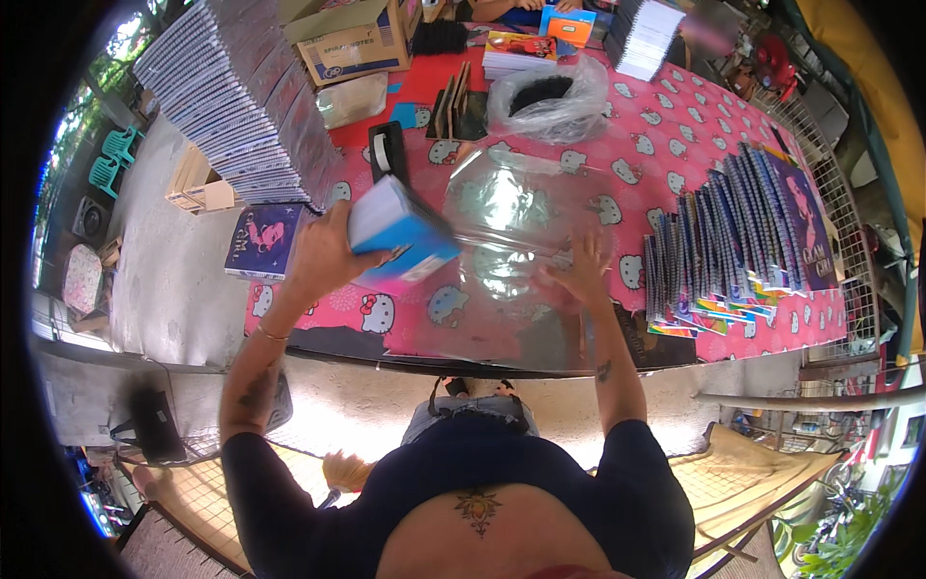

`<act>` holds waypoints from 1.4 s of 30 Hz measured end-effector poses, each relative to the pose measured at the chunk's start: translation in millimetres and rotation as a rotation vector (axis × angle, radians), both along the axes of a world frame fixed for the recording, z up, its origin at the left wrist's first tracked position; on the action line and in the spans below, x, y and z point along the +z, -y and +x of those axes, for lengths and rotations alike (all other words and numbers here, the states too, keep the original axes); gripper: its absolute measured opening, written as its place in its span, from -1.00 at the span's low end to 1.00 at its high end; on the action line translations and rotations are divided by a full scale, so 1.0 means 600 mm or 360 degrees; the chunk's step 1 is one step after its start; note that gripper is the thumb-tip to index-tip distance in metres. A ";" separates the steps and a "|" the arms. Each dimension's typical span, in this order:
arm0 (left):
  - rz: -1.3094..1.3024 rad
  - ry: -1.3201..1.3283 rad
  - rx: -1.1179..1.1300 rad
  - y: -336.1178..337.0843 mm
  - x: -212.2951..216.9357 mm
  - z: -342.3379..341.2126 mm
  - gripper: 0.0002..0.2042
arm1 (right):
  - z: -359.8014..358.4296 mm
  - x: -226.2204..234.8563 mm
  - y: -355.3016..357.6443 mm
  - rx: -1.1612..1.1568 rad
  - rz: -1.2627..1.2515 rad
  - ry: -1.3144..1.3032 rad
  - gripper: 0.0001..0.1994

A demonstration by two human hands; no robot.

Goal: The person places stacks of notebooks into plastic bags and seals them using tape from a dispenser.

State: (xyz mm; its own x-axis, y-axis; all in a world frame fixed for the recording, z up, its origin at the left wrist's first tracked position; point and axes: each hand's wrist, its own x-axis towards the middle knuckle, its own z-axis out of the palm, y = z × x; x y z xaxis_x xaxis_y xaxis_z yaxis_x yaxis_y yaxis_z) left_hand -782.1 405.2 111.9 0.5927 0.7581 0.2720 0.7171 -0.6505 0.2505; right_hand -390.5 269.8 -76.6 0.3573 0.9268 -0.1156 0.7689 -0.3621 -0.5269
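Note:
My left hand (318, 253) grips a stack of blue-and-white notebooks (400, 234), held tilted above the table's near edge. My right hand (577, 275) lies open with fingers spread on a large clear plastic sheet or bag (502, 207) that is laid over the pink cartoon-cat tablecloth (656, 145). The stack's lower corner touches the plastic.
A tall leaning pile of spiral notebooks (241, 96) stands at the left, with one dark notebook (262, 241) below it. Fanned notebooks (733, 232) lie at the right. A tape dispenser (388, 150), a clear bag with dark contents (548, 96), a cardboard box (352, 43) sit farther back.

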 end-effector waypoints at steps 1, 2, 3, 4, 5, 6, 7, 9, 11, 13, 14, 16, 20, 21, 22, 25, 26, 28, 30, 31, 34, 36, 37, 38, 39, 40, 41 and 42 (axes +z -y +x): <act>-0.0304 0.0351 0.0030 -0.007 -0.016 0.025 -0.42 | -0.007 0.014 0.002 0.0041 0.0230 -0.0616 0.07; -0.0611 0.0700 0.0073 -0.016 -0.059 0.049 -0.44 | -0.017 0.026 0.005 0.0096 0.0450 -0.1238 0.05; -0.0920 0.1042 0.0119 -0.017 -0.102 0.070 -0.46 | -0.032 0.042 0.012 0.0074 0.0377 -0.1547 0.01; -0.1242 0.1194 0.0224 -0.008 -0.134 0.105 -0.47 | -0.048 0.064 0.020 0.0039 0.0308 -0.1855 -0.03; -0.1545 0.1357 0.0337 0.005 -0.154 0.145 -0.48 | -0.051 0.078 0.017 0.0029 0.0236 -0.2155 -0.06; -0.1803 0.1455 0.0362 0.017 -0.157 0.192 -0.50 | -0.013 0.059 0.008 -0.0104 0.0335 -0.1986 -0.14; -0.2060 0.1564 0.0428 0.031 -0.169 0.219 -0.51 | 0.005 0.057 0.017 -0.0218 0.0291 -0.1997 -0.18; -0.1993 0.1502 0.0268 0.025 -0.216 0.255 -0.47 | 0.030 0.064 0.025 -0.0419 0.0201 -0.2002 -0.26; -0.1791 0.1198 0.0279 0.006 -0.250 0.284 -0.43 | 0.053 0.046 0.028 -0.0457 0.0276 -0.1949 -0.33; -0.1427 0.0675 0.0469 -0.009 -0.267 0.309 -0.42 | 0.077 0.007 0.022 -0.0467 0.0269 -0.1820 -0.38; -0.1314 0.0584 0.0453 -0.019 -0.297 0.325 -0.42 | 0.091 -0.024 0.017 -0.0470 0.0232 -0.1726 -0.40; -0.1103 0.0448 0.0452 -0.045 -0.350 0.336 -0.41 | 0.099 -0.040 0.004 -0.0428 0.0201 -0.1677 -0.44; -0.1088 0.0564 0.0413 -0.047 -0.361 0.330 -0.43 | 0.100 -0.035 0.013 -0.0365 0.0147 -0.1760 -0.50; -0.1232 0.0704 0.0359 -0.044 -0.355 0.329 -0.43 | 0.103 -0.033 0.019 -0.0375 0.0123 -0.1775 -0.52; -0.1376 0.0844 0.0305 -0.039 -0.349 0.328 -0.42 | 0.102 -0.033 0.029 -0.0511 0.0237 -0.1727 -0.54; -0.1125 0.1151 0.0400 -0.033 -0.431 0.216 -0.44 | 0.049 0.006 0.087 -0.0368 0.0442 -0.1242 -0.64; -0.0976 0.0936 0.0361 0.005 -0.401 0.188 -0.47 | 0.040 -0.005 0.141 -0.0106 0.0467 -0.0804 -0.72; -0.0926 0.0487 -0.0384 0.096 -0.343 0.108 -0.65 | 0.004 -0.009 0.216 0.0835 0.0173 -0.0507 -0.79; -0.0665 0.0006 -0.0824 0.125 -0.336 0.068 -0.74 | 0.002 -0.031 0.221 0.0985 0.0496 -0.0373 -0.87; -0.0665 0.0078 -0.0761 0.123 -0.340 0.075 -0.79 | 0.009 -0.026 0.214 0.0926 0.0430 -0.0388 -0.87; -0.0766 0.0264 -0.0583 0.127 -0.334 0.088 -0.91 | 0.005 -0.015 0.200 0.0766 0.0294 -0.0425 -0.86; -0.0742 0.0212 -0.0488 0.127 -0.326 0.092 -0.88 | -0.016 0.004 0.190 0.0612 0.0210 -0.0366 -0.84; -0.0733 0.0184 -0.0441 0.128 -0.326 0.095 -0.86 | -0.024 0.015 0.190 0.0531 0.0166 -0.0341 -0.84; -0.0633 0.0223 -0.0456 0.130 -0.330 0.096 -0.84 | -0.028 0.025 0.192 0.0626 0.0162 -0.0306 -0.83; -0.0534 0.0262 -0.0470 0.132 -0.335 0.100 -0.82 | -0.031 0.035 0.194 0.0720 0.0157 -0.0271 -0.81; -0.0435 0.0300 -0.0484 0.131 -0.339 0.103 -0.80 | -0.030 0.040 0.194 0.0813 0.0150 -0.0237 -0.79; -0.0308 0.0294 -0.0526 0.132 -0.328 0.113 -0.81 | -0.016 0.034 0.193 0.0858 0.0174 -0.0253 -0.76; -0.0184 0.0296 -0.0562 0.143 -0.303 0.126 -0.81 | 0.009 0.027 0.191 0.0907 0.0191 -0.0266 -0.72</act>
State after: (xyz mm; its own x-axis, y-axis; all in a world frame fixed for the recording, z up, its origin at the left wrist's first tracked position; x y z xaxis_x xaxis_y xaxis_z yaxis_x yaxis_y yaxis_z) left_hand -706.6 319.6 -69.7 0.7705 0.5490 0.3240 0.3906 -0.8083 0.4406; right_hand -385.1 155.4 -60.5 -0.2133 0.9769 -0.0100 0.7277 0.1520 -0.6688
